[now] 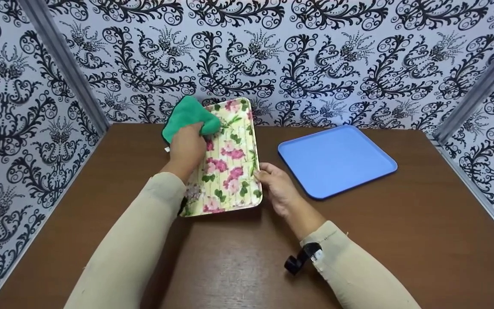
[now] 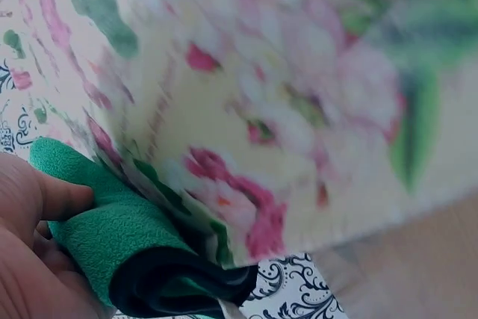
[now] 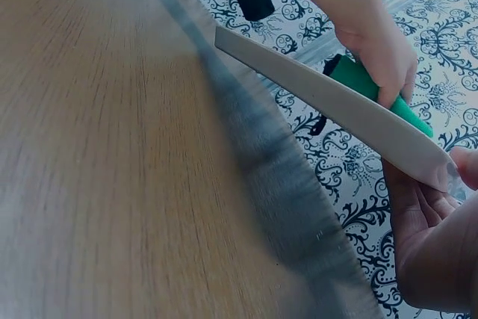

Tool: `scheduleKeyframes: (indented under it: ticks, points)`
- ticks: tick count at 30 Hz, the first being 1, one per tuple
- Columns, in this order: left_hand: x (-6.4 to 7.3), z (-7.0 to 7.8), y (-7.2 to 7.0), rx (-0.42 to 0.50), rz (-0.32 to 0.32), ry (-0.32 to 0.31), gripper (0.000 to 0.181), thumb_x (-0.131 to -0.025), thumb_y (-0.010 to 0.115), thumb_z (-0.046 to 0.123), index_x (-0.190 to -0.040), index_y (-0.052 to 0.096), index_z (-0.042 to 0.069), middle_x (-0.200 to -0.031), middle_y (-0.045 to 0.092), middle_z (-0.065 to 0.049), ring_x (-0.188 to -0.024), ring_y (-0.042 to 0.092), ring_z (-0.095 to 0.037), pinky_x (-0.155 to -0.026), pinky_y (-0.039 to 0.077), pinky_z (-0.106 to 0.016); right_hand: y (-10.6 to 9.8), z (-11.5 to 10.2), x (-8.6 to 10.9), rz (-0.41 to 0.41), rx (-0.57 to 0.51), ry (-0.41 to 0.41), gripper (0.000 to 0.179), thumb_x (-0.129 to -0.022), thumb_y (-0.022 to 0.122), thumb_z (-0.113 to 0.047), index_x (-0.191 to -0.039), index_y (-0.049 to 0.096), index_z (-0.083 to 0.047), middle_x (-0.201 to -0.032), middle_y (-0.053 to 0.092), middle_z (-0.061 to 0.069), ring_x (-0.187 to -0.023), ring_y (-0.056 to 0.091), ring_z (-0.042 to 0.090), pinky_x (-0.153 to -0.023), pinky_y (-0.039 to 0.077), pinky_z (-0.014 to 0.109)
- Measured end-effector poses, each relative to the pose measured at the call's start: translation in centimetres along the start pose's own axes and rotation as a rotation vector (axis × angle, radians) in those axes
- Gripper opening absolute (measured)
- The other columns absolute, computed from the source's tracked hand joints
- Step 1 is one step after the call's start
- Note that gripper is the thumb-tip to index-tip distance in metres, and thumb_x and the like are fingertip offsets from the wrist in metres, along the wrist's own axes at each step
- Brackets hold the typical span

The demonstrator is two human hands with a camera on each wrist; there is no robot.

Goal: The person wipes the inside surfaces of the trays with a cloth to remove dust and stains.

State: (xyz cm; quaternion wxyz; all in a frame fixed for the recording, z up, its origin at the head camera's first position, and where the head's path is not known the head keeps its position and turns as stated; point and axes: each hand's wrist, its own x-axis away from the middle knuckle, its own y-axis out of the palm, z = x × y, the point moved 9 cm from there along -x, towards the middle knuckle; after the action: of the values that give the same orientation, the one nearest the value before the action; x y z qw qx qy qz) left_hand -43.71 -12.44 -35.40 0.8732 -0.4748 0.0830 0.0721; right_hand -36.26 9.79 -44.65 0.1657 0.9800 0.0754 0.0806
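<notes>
A rectangular floral tray (image 1: 230,171), cream with pink flowers and green leaves, is held up off the table and tilted. My right hand (image 1: 276,186) grips its right edge, thumb on the patterned face and fingers beneath, as the right wrist view shows with the tray edge-on (image 3: 336,102). My left hand (image 1: 188,143) pinches a folded green cloth (image 1: 189,113) with a dark underside at the tray's upper left edge. In the left wrist view the left thumb (image 2: 63,198) presses on the cloth (image 2: 112,214), which lies against the tray's edge.
A blue tray (image 1: 337,161) lies flat on the brown table (image 1: 423,240), right of the floral one. Black-and-white patterned panels (image 1: 247,56) stand behind and at both sides. A black wrist camera (image 1: 302,257) is strapped to the right sleeve.
</notes>
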Motion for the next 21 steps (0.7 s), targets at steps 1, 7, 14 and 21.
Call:
scheduleKeyframes:
  ticks: [1, 7, 14, 21]
  points:
    - [0.0, 0.1, 0.1, 0.007, 0.002, -0.002, 0.053, -0.1, 0.046, 0.005, -0.152, 0.054, 0.012, -0.149, 0.06, -0.015, -0.139, 0.055, -0.037, -0.117, 0.045, -0.053, 0.0, 0.0, 0.0, -0.002, 0.002, 0.0, 0.011, -0.101, 0.057, -0.003, -0.111, 0.063, -0.003, -0.085, 0.072, -0.002, -0.076, 0.066, 0.011, -0.07, 0.057, 0.028]
    - [0.1, 1.4, 0.4, -0.023, 0.028, 0.044, 0.052, -0.099, 0.046, 0.006, -0.15, 0.057, 0.012, -0.145, 0.063, -0.016, -0.132, 0.06, -0.04, -0.112, 0.049, -0.055, 0.2, 0.0, 0.1, -0.027, 0.003, -0.009, 0.016, -0.101, 0.057, -0.003, -0.116, 0.061, -0.001, -0.088, 0.073, -0.001, -0.077, 0.068, 0.012, -0.07, 0.059, 0.03]
    - [0.1, 2.6, 1.0, -0.042, 0.029, 0.07, 0.049, -0.099, 0.048, 0.007, -0.145, 0.061, 0.013, -0.138, 0.068, -0.016, -0.126, 0.064, -0.04, -0.106, 0.052, -0.058, 0.3, -0.1, 0.2, -0.032, 0.004, -0.013, 0.019, -0.101, 0.057, -0.004, -0.119, 0.059, 0.001, -0.09, 0.073, -0.002, -0.078, 0.068, 0.013, -0.072, 0.059, 0.03]
    - [0.4, 4.1, 1.5, -0.033, 0.02, 0.078, 0.053, -0.097, 0.05, 0.005, -0.149, 0.059, 0.017, -0.141, 0.067, -0.014, -0.127, 0.064, -0.04, -0.106, 0.052, -0.057, 0.3, 0.1, 0.1, -0.031, 0.01, -0.002, 0.02, -0.101, 0.058, -0.004, -0.12, 0.059, 0.001, -0.089, 0.073, -0.002, -0.078, 0.068, 0.013, -0.072, 0.059, 0.03]
